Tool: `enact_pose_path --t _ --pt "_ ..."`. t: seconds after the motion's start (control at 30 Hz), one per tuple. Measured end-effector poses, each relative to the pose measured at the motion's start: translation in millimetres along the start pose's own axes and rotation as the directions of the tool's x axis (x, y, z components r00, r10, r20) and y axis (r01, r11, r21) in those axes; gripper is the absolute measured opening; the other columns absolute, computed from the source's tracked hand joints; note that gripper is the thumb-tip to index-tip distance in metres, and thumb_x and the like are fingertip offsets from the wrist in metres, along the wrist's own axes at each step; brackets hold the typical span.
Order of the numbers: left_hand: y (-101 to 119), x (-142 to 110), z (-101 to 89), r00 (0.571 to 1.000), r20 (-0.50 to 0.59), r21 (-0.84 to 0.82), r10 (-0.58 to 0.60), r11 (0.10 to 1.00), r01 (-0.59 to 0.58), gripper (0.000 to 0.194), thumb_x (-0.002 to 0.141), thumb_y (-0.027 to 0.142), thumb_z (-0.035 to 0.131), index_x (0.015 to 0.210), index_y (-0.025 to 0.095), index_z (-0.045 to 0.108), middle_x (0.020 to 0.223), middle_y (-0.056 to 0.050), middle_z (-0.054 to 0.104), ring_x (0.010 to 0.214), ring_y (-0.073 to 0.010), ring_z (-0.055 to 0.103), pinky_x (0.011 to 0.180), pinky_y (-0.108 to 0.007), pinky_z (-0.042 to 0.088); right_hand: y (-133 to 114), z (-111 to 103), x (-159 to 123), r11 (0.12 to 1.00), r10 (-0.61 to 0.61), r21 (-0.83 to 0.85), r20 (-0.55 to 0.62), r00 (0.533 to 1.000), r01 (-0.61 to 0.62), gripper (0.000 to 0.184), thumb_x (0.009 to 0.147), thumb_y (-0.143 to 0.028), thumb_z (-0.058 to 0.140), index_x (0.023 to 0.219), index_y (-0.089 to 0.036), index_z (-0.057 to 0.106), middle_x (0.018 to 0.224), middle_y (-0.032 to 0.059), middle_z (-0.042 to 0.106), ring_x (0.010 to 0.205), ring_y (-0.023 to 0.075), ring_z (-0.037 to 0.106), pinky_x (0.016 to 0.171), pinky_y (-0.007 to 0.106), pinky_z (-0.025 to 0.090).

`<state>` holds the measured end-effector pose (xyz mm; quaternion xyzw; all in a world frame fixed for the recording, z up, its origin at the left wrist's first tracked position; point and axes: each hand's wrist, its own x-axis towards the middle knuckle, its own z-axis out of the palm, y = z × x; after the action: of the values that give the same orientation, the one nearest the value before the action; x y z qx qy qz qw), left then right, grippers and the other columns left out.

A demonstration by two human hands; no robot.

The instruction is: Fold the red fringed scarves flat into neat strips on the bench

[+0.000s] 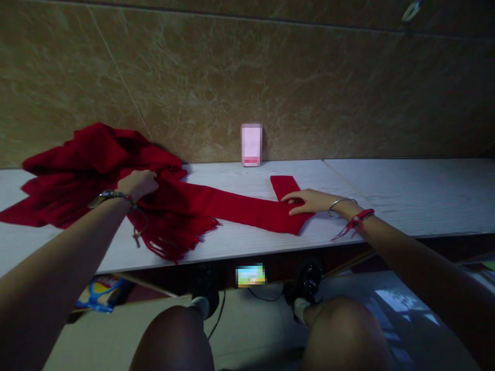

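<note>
A red scarf lies on the white ledge, bunched into a heap on the left and with its fringe hanging toward the front edge. From the heap a flat, narrow strip runs right to a fold, where a short end angles up and back. My left hand is closed on the cloth at the heap's right part. At the fold, my right hand rests on the strip, thumb and fingers apart and touching the fabric. The underside of the fold is hidden.
A pink-white phone-like object, pixelated, leans against the brown marbled wall. Below the ledge are a blue snack packet, a pixelated bright screen, black shoes, cables and my knees.
</note>
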<state>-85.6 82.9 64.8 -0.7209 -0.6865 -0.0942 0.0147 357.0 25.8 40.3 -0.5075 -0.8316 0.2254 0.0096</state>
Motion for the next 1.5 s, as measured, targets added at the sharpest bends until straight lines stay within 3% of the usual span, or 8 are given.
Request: enact_pose_path --t 0.17,0.33,0.4,0.53,0.7,0.97,1.3,1.5 --pt "38.5 -17.5 12.5 1.000 -0.003 0.303 0.022 0.953 -0.020 0.037 0.085 0.016 0.032 0.113 0.011 0.055 0.113 -0.018 0.059 0.101 -0.0335 0.057 0.080 -0.050 0.045 1.3 -1.1 -22.2 0.999 0.027 -0.023 0.043 0.999 -0.026 0.062 0.065 -0.040 0.071 0.123 -0.027 0.057 0.119 0.0059 0.063 0.104 0.0269 0.059 0.087 0.036 0.046" --pt "90.4 -25.4 53.2 0.919 0.027 0.135 0.393 0.910 -0.393 0.047 0.089 0.031 0.035 0.134 0.019 0.043 0.146 -0.013 0.033 0.134 -0.0316 0.027 0.104 -0.053 0.028 7.5 -5.6 -23.5 0.993 0.007 0.116 -0.050 0.999 -0.001 0.049 0.067 -0.036 0.068 0.114 -0.024 0.060 0.095 0.0045 0.066 0.087 0.0204 0.061 0.077 0.033 0.047" --pt "99.1 -23.7 70.8 0.914 0.159 0.030 0.372 0.924 -0.381 0.050 0.090 0.039 0.033 0.138 0.027 0.037 0.150 -0.009 0.027 0.138 -0.0349 0.019 0.102 -0.061 0.024 8.7 -14.3 -23.3 0.972 0.016 0.235 -0.136 0.991 0.016 0.046 0.069 -0.037 0.066 0.112 -0.022 0.059 0.086 0.0022 0.064 0.081 0.0172 0.061 0.073 0.031 0.048" --pt "85.1 -18.6 84.7 0.942 0.254 -0.020 0.221 0.975 -0.223 0.054 0.091 0.044 0.024 0.142 0.028 0.030 0.152 -0.008 0.024 0.138 -0.0386 0.013 0.100 -0.070 0.015 9.7 -34.8 -27.6 0.940 0.105 0.341 -0.215 0.971 -0.026 0.056 0.071 -0.041 0.063 0.122 -0.021 0.051 0.079 0.0007 0.065 0.072 0.0153 0.062 0.068 0.029 0.048" --pt "36.0 -15.3 81.8 0.954 0.229 -0.011 0.195 0.980 -0.197 0.055 0.090 0.044 0.020 0.140 0.025 0.035 0.151 -0.012 0.025 0.137 -0.0407 0.015 0.096 -0.072 0.016 13.8 -27.1 -38.0 0.974 0.103 0.190 0.115 0.988 -0.124 0.089 0.062 -0.033 0.071 0.141 -0.024 0.032 0.102 0.0064 0.069 0.088 0.0211 0.065 0.079 0.034 0.049" --pt "-22.3 -20.1 86.8 0.873 0.167 0.060 0.457 0.880 -0.472 0.038 0.080 0.031 0.038 0.108 0.024 0.063 0.133 -0.011 0.053 0.134 -0.0336 0.029 0.105 -0.060 0.020 23.1 0.5 -53.7 0.981 0.178 -0.085 0.014 0.984 -0.176 0.067 0.066 -0.029 0.068 0.130 -0.023 0.051 0.114 0.0075 0.066 0.100 0.0263 0.062 0.086 0.036 0.048" --pt "21.9 -39.9 85.6 0.959 0.210 0.126 0.189 0.968 -0.219 0.052 0.091 0.033 0.019 0.136 0.019 0.042 0.145 -0.015 0.035 0.136 -0.0379 0.021 0.096 -0.071 0.023 60.3 -86.2 -56.9 0.880 0.202 -0.394 -0.190 0.961 -0.264 0.019 0.078 -0.035 0.059 0.077 -0.020 0.071 0.071 0.0062 0.069 0.068 0.0211 0.060 0.065 0.034 0.045" --pt "26.5 -43.7 88.7 0.976 0.175 0.134 0.130 0.979 -0.154 0.054 0.092 0.035 0.017 0.140 0.017 0.036 0.146 -0.015 0.033 0.136 -0.0377 0.023 0.097 -0.069 0.027 98.7 -53.6 -37.3 0.791 0.227 -0.520 -0.241 0.944 -0.323 0.033 0.085 -0.042 0.049 0.093 -0.018 0.069 0.078 0.0107 0.069 0.075 0.0244 0.062 0.069 0.037 0.046"
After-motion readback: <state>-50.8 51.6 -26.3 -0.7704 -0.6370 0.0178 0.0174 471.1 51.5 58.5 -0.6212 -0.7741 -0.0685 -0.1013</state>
